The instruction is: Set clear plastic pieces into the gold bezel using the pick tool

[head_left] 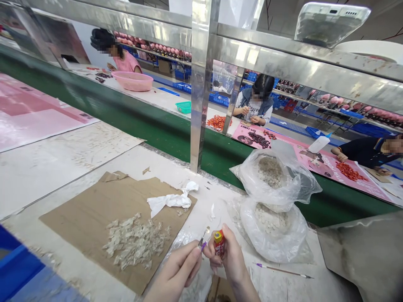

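Observation:
My left hand [173, 272] pinches a thin purple-handled pick [201, 244] with a metal tip. My right hand [228, 260] grips a small red and yellow tube [219, 242], and the pick's tip sits just beside it. A second purple-handled pick [283, 270] lies on the bench to the right. Left of my hands is a brown cardboard sheet [78, 209] bearing a heap of translucent flakes [135, 243] and crumpled white tissue [171, 200]. Two clear plastic bags of pale pieces [270, 176] [270, 226] stand to the right.
A steel post [200, 84] and rail rise behind the bench, beyond a green conveyor belt [176, 142]. Across it, several co-workers [255, 100] sit at pink sheets holding red and dark pieces. A blue crate [19, 268] sits at lower left.

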A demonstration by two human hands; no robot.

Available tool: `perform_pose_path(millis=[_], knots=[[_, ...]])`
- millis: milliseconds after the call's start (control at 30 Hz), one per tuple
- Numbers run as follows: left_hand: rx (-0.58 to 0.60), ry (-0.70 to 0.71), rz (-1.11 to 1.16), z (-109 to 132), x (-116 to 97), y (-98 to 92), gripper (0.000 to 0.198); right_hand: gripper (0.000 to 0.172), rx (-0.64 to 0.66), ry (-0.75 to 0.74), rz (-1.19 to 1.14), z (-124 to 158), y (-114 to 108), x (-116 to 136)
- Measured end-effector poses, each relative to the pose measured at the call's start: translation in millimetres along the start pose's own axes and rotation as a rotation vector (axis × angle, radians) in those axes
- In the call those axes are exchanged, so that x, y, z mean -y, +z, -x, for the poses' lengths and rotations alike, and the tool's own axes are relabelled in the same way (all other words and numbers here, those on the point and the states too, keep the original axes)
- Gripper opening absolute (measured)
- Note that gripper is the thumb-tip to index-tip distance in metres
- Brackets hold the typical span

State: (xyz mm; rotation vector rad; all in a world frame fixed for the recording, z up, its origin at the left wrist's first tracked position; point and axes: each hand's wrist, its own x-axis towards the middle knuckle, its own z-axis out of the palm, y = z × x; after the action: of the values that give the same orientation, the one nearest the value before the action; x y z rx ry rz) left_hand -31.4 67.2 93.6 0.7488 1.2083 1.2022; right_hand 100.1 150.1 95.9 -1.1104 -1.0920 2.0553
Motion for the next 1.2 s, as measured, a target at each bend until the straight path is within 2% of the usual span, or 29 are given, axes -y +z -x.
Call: perform_pose_path(millis=[33, 100, 167, 267, 300, 367, 400, 500, 633, 767, 867, 933, 1000, 1100, 1200], knots=[[-0.043, 0.010, -0.006, 1.6, -3.2, -6.9, 0.063, 0.076, -0.005, 0.003, 0.029, 0.4, -1.8, 0.8], [-0.221, 0.096, -0.049, -3.3, -13.6, -22.1, 0.056, 0.081, -0.025, 0.011, 0.115, 1.2, -7.5, 3.7], [-0.289, 0.186, -0.263, -19.2, -27.1, -34.7, 0.053, 0.084, -0.066, 0.009, 0.216, -1.1, -16.3, 9.4], [-0.327, 0.237, -0.342, -47.6, -41.6, -42.5, 0.040, 0.079, -0.190, -0.027, 0.428, -17.9, -33.1, 25.6], [-0.328, 0.257, -0.355, -54.0, -42.9, -42.4, 0.039, 0.068, -0.245, -0.047, 0.511, -28.0, -38.5, 32.9], [-0.327, 0.296, -0.367, -59.7, -40.2, -40.0, 0.039, 0.036, -0.356, -0.092, 0.694, -53.7, -47.4, 49.1], [-0.326, 0.312, -0.369, -59.5, -37.2, -38.7, 0.040, 0.030, -0.402, -0.115, 0.782, -68.4, -50.5, 57.2], [-0.333, 0.348, -0.366, -53.1, -27.9, -37.5, 0.042, 0.033, -0.502, -0.119, 1.035, -112.0, -54.1, 76.9], [-0.367, 0.383, -0.366, -48.0, -21.1, -45.0, 0.040, 0.035, -0.539, -0.140, 1.309, -152.8, -49.0, 88.4], [-0.418, 0.382, -0.380, -50.6, -15.2, -60.9, 0.036, 0.035, -0.432, -0.256, 1.496, -169.6, -33.5, 80.7], [-0.462, 0.356, -0.392, -51.6, -11.2, -72.8, 0.033, 0.031, -0.182, -0.368, 1.552, -171.2, -12.9, 57.4], [-0.465, 0.343, -0.395, -50.9, -10.8, -78.0, 0.030, 0.030, 0.024, -0.429, 1.536, -170.0, 2.0, 37.1], [-0.453, 0.337, -0.394, -49.3, -12.4, -80.7, 0.027, 0.029, 0.170, -0.465, 1.485, -170.0, 13.8, 19.4], [-0.457, 0.342, -0.382, -45.6, -16.9, -81.1, 0.027, 0.027, 0.253, -0.501, 1.350, -173.5, 22.6, 8.1], [-0.497, 0.356, -0.357, -39.5, -21.1, -79.0, 0.028, 0.026, 0.247, -0.550, 1.147, -173.7, 24.6, 17.0]])
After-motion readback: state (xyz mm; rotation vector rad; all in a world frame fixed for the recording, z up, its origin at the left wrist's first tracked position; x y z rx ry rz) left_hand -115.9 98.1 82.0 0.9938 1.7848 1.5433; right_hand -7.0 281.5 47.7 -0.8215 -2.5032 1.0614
